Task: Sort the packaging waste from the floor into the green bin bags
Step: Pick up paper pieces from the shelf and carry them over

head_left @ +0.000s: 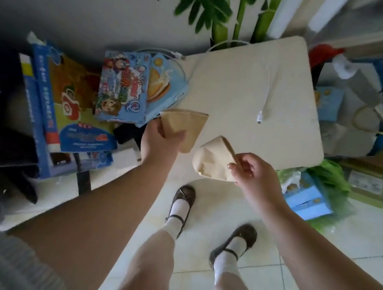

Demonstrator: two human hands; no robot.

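My left hand (160, 139) grips a flat brown paper bag (186, 126) above the near edge of a low cream table (259, 85). My right hand (254, 174) pinches a second, crumpled brown paper bag (210, 161) by its top edge, just right of the first one. A green bin bag (333, 177) lies open on the floor to the right of the table, with blue boxes (309, 198) inside it. Colourful snack cartons (123, 89) sit stacked at the table's left side.
A large blue carton (46, 104) lies left of the table beside dark clothing. A white cable (265, 99) trails over the tabletop. A cardboard box (370, 181) and cluttered items stand at the right. A plant (224, 10) rises behind the table. My feet stand on pale tiles.
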